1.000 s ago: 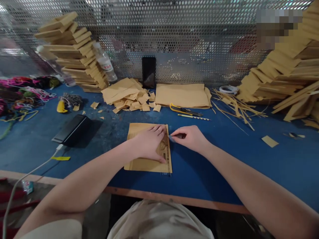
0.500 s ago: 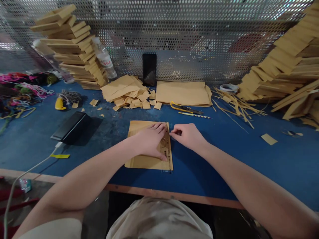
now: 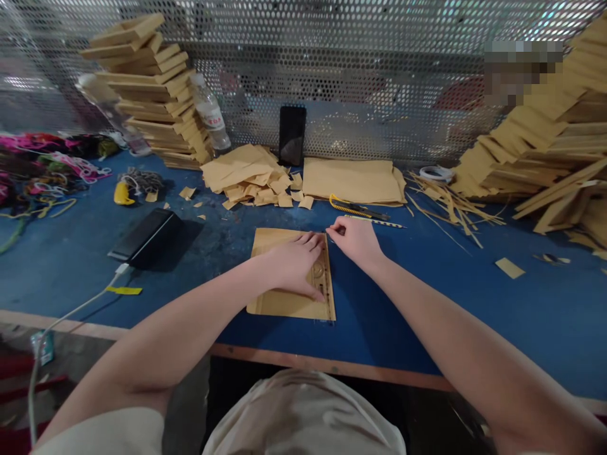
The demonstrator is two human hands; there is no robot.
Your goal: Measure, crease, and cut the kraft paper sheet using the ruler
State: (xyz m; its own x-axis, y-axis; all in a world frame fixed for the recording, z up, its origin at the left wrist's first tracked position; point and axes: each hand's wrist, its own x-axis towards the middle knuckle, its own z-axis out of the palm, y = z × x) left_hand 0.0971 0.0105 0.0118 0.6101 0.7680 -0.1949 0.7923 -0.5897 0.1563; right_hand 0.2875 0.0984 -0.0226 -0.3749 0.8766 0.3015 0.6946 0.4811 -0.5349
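Note:
A brown paper sheet [image 3: 272, 297] lies flat on the blue table [image 3: 427, 303] in front of me. A clear ruler [image 3: 327, 287] rests along the sheet's right edge. My left hand [image 3: 296, 265] lies flat on the ruler and the sheet, fingers stretched out. My right hand [image 3: 353, 240] is at the far end of the ruler, fingers pinched round a small thin tool that I cannot make out, its tip at the sheet's top right corner.
Beyond the sheet lie a yellow utility knife [image 3: 351, 210], a striped pencil [image 3: 379, 222], a pile of brown sheets [image 3: 353, 180], paper scraps [image 3: 251, 180] and a phone [image 3: 291, 134] leaning on the mesh wall. Stacks of folded brown pieces [image 3: 147, 88] stand left and right [image 3: 545, 145]. A black power bank [image 3: 145, 237] sits left.
My right hand has slid away from me along the ruler's edge, from its middle to the sheet's far corner. My left hand has stayed pressed on the ruler.

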